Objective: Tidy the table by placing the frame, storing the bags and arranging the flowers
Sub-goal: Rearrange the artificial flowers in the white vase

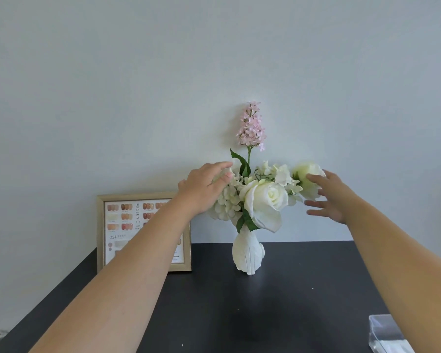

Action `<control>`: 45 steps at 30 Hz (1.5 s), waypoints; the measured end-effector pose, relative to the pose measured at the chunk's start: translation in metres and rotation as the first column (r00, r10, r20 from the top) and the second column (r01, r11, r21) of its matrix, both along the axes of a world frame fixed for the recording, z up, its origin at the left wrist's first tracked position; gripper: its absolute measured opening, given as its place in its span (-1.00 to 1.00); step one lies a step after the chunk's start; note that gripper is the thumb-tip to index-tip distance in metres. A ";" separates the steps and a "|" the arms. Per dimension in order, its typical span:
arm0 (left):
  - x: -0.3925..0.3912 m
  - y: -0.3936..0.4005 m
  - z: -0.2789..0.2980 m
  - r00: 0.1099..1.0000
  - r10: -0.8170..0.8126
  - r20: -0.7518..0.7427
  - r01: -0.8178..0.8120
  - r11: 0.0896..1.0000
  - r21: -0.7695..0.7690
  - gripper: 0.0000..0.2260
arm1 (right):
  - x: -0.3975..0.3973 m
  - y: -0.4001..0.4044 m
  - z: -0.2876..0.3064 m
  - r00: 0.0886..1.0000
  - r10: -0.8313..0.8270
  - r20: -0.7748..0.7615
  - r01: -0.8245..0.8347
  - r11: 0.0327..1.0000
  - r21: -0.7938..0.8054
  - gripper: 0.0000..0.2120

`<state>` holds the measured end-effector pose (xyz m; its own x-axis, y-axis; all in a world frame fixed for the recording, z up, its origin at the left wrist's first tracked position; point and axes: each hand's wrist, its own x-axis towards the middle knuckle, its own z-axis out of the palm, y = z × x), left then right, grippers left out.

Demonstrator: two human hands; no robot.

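White flowers (264,197) with one pink sprig (252,127) in a white vase (247,253); gold frame (101,233); black table (278,301).

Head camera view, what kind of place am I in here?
Probably a nail salon or small beauty studio: a framed nail colour chart stands on a dark table by a plain wall, beside a white vase of flowers.

The dark bench (290,301) carries a white vase (248,253) at the far edge, a gold frame (101,233) left of it, and a clear box (386,335) near right.
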<state>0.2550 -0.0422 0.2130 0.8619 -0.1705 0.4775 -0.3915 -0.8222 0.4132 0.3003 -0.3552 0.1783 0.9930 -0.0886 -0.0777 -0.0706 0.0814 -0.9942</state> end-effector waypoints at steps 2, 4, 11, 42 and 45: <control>0.000 -0.002 -0.001 0.999 -0.052 -0.017 0.051 0.998 -0.029 -0.55 | 0.007 0.005 0.007 0.994 -0.032 0.106 0.025 0.997 0.067 -0.43; 0.000 -0.002 -0.001 0.996 -0.086 0.010 0.086 0.994 -0.061 -0.60 | 0.012 0.014 0.022 0.980 -0.077 0.184 0.062 0.994 0.090 -0.48; 0.003 0.001 -0.002 0.982 -0.109 0.156 0.129 0.984 -0.126 -0.71 | 0.021 0.047 0.070 0.942 0.005 0.336 0.073 0.973 -0.221 -0.46; 0.000 0.019 -0.029 0.991 0.063 0.118 -0.010 0.915 -0.404 -0.62 | 0.015 0.064 0.045 0.899 0.129 0.419 0.212 0.709 -0.673 -0.62; 0.000 0.026 -0.044 0.997 0.066 0.025 -0.049 0.901 -0.430 -0.60 | 0.015 0.062 0.046 0.921 0.090 0.380 0.238 0.642 -0.729 -0.58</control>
<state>0.2550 -0.0165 0.1691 0.8438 0.1077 0.5257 -0.3711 -0.5905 0.7167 0.3151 -0.2929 0.2240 0.9172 -0.0269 0.3976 0.2619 -0.7112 -0.6523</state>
